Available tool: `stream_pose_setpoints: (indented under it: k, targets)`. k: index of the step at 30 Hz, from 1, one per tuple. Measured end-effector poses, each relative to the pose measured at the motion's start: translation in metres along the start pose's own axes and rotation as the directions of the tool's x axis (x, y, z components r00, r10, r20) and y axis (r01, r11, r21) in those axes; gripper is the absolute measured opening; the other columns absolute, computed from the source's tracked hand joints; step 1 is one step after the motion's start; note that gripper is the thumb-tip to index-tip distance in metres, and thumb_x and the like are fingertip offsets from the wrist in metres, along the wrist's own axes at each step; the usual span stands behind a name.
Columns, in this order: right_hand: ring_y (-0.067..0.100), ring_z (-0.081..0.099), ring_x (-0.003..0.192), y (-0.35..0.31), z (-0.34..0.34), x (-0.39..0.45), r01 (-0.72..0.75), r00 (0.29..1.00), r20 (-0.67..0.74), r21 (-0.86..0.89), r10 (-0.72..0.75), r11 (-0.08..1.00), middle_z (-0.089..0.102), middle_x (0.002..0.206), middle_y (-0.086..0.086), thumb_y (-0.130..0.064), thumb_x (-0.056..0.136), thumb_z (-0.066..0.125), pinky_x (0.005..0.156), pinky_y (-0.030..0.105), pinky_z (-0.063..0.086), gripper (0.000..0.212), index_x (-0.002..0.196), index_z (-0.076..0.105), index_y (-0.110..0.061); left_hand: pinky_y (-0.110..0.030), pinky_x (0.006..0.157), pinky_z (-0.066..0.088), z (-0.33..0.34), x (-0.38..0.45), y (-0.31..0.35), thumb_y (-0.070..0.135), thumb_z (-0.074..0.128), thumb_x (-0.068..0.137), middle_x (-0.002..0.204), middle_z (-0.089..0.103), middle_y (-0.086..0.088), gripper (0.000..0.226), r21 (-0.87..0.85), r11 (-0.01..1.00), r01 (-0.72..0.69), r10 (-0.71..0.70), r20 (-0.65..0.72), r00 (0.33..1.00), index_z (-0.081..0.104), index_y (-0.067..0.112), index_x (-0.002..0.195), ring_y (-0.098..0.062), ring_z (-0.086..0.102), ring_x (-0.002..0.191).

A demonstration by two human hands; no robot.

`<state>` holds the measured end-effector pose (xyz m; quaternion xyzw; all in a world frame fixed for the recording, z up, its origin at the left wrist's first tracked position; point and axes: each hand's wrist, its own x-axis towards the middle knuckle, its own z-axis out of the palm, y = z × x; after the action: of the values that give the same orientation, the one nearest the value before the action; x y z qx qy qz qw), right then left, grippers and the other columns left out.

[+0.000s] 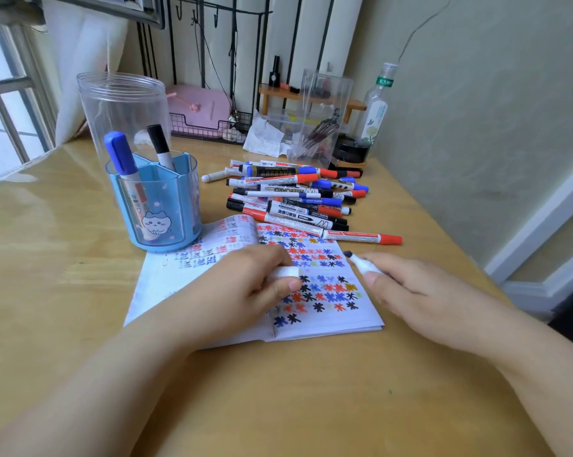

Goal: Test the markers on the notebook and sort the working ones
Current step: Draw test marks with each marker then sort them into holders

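An open notebook [328,311] lies on the desk, its right page covered with red, blue and black star marks. My left hand [242,291] rests on the notebook and pinches a white cap [283,272]. My right hand [410,291] grips an uncapped white marker [361,262] with its dark tip just past the page's right edge. A pile of several red, blue and black markers [295,196] lies behind the notebook. A blue pen holder [156,206] at the left holds a blue-capped marker [121,156] and a black-capped marker [159,143].
A tall clear plastic jar [123,103] stands behind the pen holder. At the back are a clear acrylic organizer [321,117], a glass bottle [375,110], a wire basket [206,123] and crumpled paper [263,136]. The wall runs along the desk's right edge.
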<state>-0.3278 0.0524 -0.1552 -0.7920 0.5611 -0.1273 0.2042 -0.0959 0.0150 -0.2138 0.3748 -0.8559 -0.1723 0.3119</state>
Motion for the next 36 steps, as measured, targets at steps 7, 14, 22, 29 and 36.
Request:
stream_pose_setpoints:
  k: [7,14,22,29,36]
  targets:
    - [0.011,0.047,0.051,-0.008,0.017,0.009,-0.019,1.0,0.001,0.694,0.025,0.72,0.07,0.087,0.012,-0.003,0.095,0.048,0.052,0.019,0.042,0.034,0.12,0.042,-0.025,-0.011,0.065,0.036,0.001,-0.002,-0.002,0.05,0.041,0.082,0.073,0.048,0.016,0.027,0.04,0.998,0.045,-0.044,-0.034,0.998,0.053,0.026,0.089,0.004,0.048,0.078]
    - [0.014,0.061,0.053,-0.009,0.04,0.024,-0.163,0.979,0.164,0.986,0.125,-0.021,0.068,0.089,0.027,-0.005,0.092,0.04,0.048,0.017,0.051,0.03,0.09,0.069,-0.004,-0.009,0.064,0.035,0.002,0.0,-0.007,0.047,0.044,0.083,0.068,0.044,0.017,0.031,0.12,0.993,0.019,-0.016,-0.026,1.0,0.056,0.019,0.088,0.008,0.045,0.071]
    - [0.012,0.044,0.041,-0.001,0.057,0.021,-0.088,0.983,0.036,0.954,0.181,0.287,0.054,0.052,0.005,-0.026,0.078,0.063,0.042,0.018,0.038,0.016,0.086,0.052,-0.018,-0.012,0.059,0.032,0.002,0.0,-0.01,0.043,0.047,0.084,0.063,0.039,0.016,0.017,0.175,0.985,-0.006,0.004,0.008,1.0,0.039,0.032,0.075,0.005,0.044,0.067]
    - [0.013,0.032,0.043,-0.006,0.061,0.021,-0.042,0.973,-0.073,0.878,0.22,0.477,0.044,0.046,0.002,-0.051,0.082,0.051,0.042,0.02,0.026,0.039,0.078,0.074,-0.02,-0.014,0.06,0.035,0.003,0.001,-0.012,0.043,0.046,0.083,0.065,0.041,0.017,0.02,0.193,0.981,-0.003,-0.001,0.021,1.0,0.05,0.025,0.076,0.004,0.044,0.067]
    - [0.011,0.034,0.044,-0.004,0.064,0.018,-0.017,0.945,-0.196,0.77,0.262,0.638,0.049,0.048,-0.001,-0.022,0.081,0.069,0.044,0.018,0.03,0.015,0.073,0.065,-0.011,-0.014,0.059,0.035,0.003,0.0,-0.011,0.045,0.046,0.083,0.068,0.043,0.018,0.026,0.192,0.981,0.014,-0.018,0.019,1.0,0.057,0.021,0.084,-0.001,0.043,0.065]
